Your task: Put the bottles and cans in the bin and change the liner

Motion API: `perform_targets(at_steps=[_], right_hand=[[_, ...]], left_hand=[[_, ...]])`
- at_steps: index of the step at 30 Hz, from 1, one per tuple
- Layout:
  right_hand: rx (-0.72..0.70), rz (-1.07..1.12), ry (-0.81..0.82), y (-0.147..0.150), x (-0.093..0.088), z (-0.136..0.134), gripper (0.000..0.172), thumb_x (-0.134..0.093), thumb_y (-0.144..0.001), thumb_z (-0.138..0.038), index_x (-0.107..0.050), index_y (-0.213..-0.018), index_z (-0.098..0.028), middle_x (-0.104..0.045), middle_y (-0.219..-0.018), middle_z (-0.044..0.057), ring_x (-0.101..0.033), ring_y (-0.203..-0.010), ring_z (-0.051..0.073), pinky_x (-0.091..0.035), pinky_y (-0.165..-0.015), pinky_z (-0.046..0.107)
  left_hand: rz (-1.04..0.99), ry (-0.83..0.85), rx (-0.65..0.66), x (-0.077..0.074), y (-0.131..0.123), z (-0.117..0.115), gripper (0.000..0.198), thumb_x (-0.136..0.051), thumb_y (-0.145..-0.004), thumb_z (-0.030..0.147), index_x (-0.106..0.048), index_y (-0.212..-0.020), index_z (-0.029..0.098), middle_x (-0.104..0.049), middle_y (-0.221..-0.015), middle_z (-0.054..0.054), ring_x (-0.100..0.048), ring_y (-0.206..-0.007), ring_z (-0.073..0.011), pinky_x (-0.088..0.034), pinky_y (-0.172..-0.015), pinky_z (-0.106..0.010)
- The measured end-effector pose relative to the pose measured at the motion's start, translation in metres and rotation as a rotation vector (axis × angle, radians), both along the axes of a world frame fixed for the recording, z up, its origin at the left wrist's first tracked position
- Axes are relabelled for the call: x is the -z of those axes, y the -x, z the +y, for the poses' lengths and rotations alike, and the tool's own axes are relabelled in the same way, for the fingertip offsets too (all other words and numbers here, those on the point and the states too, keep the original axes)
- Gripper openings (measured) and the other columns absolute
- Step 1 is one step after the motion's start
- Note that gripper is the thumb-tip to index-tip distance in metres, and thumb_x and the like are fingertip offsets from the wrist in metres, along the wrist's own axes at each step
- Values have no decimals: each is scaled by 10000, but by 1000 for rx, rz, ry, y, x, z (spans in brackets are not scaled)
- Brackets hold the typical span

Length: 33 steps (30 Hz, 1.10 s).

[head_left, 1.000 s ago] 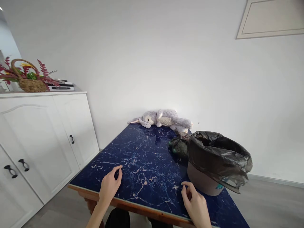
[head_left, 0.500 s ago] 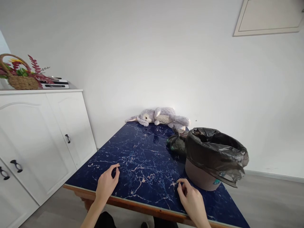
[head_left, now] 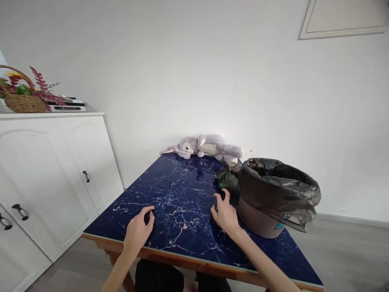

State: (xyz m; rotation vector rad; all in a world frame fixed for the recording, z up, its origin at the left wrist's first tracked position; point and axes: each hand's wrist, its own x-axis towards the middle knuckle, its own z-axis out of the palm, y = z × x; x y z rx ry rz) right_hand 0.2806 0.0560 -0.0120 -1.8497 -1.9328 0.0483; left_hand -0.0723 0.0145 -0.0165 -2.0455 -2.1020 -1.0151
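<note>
My left hand (head_left: 138,232) rests near the front edge of the dark blue marble table (head_left: 170,190), fingers loosely curled with nothing in them. Further in, my right hand (head_left: 224,213) is stretched over the table with its fingers spread, empty. It is a short way from a small tied black bag (head_left: 227,181). That bag lies against a brown bin (head_left: 258,221) lined with a black bin bag (head_left: 278,188), standing on the table's right side.
A grey plush rabbit (head_left: 206,146) lies at the table's far end by the white wall. A white cabinet (head_left: 45,174) stands to the left, with a wicker flower basket (head_left: 22,97) on top. Grey floor surrounds the table.
My right hand has moved forward and left from the front edge toward the tied bag, its fingers opening. The left hand has hardly moved.
</note>
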Motion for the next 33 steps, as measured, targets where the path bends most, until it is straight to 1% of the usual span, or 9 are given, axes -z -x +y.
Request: perform_targets(at_steps=[3,6,11,14,18,22,25,30,33], right_hand=[[84,-5,41,0,-15,40,462,-543,-969,-177,-512,-1430,-156,-43,-1708,289,-770,-915,281,-550,-715,386],[164,29,101,-2,-22,70,468,-597,-968,-193,-519,-1425,-128,34,-1714,319,-766,-1001,299,-559,-836,426],[249,143,208,-8,-20,101,452,-669,-1012,-366,-565,-1403,-163,-502,-1532,179,-687,-1122,270,-584,-946,470],[185,208,209,-8,-14,103,399,-681,-1017,-392,-615,-1353,-188,-617,-1396,111,-664,-1149,261,-591,-959,478],[0,292,129,7,-3,76,312,-629,-1028,-274,-634,-1317,-156,-620,-1394,132,-695,-1084,229,-574,-978,433],[-260,367,67,24,5,17,336,-557,-972,-139,-654,-1292,-162,-634,-1369,125,-739,-851,150,-575,-933,323],[-434,409,55,24,6,-30,284,-554,-971,-165,-687,-1213,-230,-681,-1298,62,-743,-856,144,-588,-837,269],[-555,530,71,13,-8,-76,252,-476,-1047,-290,-684,-1188,-264,-745,-839,3,-712,-672,174,-527,-582,247],[-477,530,-149,13,-26,-73,259,-437,-1073,-315,-666,-1173,-244,-755,-956,40,-681,-642,153,-497,-587,253]], left_hand=[[9,5,-9,2,1,1,419,-402,-1015,478,-674,-1250,263,-819,-1139,-60,-796,-900,-288,-579,-737,-335],[21,-9,-23,4,1,1,401,-386,-1013,442,-689,-1209,267,-820,-1136,-49,-795,-933,-294,-576,-765,-344],[19,-14,-34,3,-2,-2,384,-389,-1002,424,-701,-1170,276,-825,-1116,-33,-795,-924,-280,-576,-753,-330],[19,0,-27,1,-3,-3,397,-378,-1006,417,-711,-1166,271,-828,-1106,-39,-795,-922,-282,-581,-762,-335],[6,-39,3,2,-4,-3,380,-403,-1002,424,-726,-1125,267,-818,-1167,-54,-788,-1003,-294,-599,-854,-364],[0,-64,48,2,-2,-3,351,-439,-999,431,-730,-1111,271,-804,-1201,-61,-764,-1099,-304,-596,-949,-410],[8,-63,129,1,-7,-4,337,-456,-1013,427,-723,-1139,265,-785,-1217,-74,-736,-1144,-306,-571,-1013,-453],[-45,-79,389,-6,-59,-16,312,-466,-1072,407,-649,-1294,288,-682,-1389,-87,-630,-1324,-283,-492,-1141,-467],[-90,-147,386,-10,-105,-22,353,-522,-1061,430,-559,-1376,274,-624,-1423,-131,-598,-1348,-306,-503,-1113,-477]])
